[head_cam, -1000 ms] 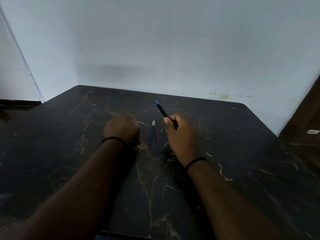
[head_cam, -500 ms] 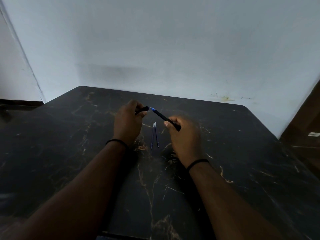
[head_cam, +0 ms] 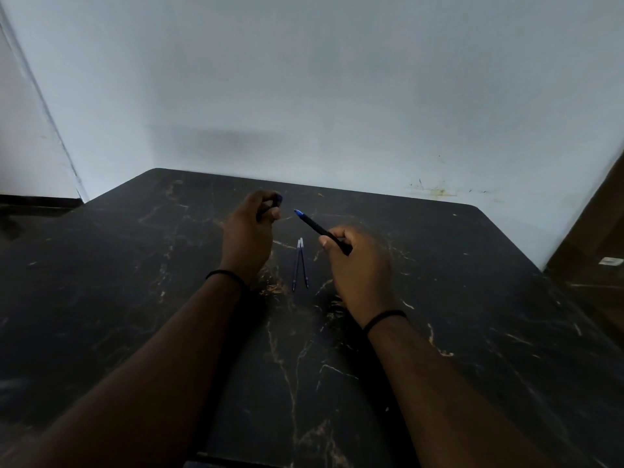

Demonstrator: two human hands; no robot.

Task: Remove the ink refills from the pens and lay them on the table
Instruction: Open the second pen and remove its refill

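Observation:
My right hand (head_cam: 358,265) grips a dark pen (head_cam: 320,230) by its lower end; the blue tip points up and to the left. My left hand (head_cam: 250,231) is closed around a small dark pen cap (head_cam: 275,201), held a short way left of the pen's tip, not touching it. Two thin ink refills (head_cam: 300,263) lie side by side on the black marble-patterned table (head_cam: 135,265), between my two hands.
A pale wall (head_cam: 304,96) rises right behind the table's far edge. To the right, past the table's corner, stands brown wooden furniture (head_cam: 597,231). Both wrists wear thin black bands.
My left hand rose off the table, met the pen's tip and drew back to the left holding the cap. The right hand kept the pen, tilting it a little lower.

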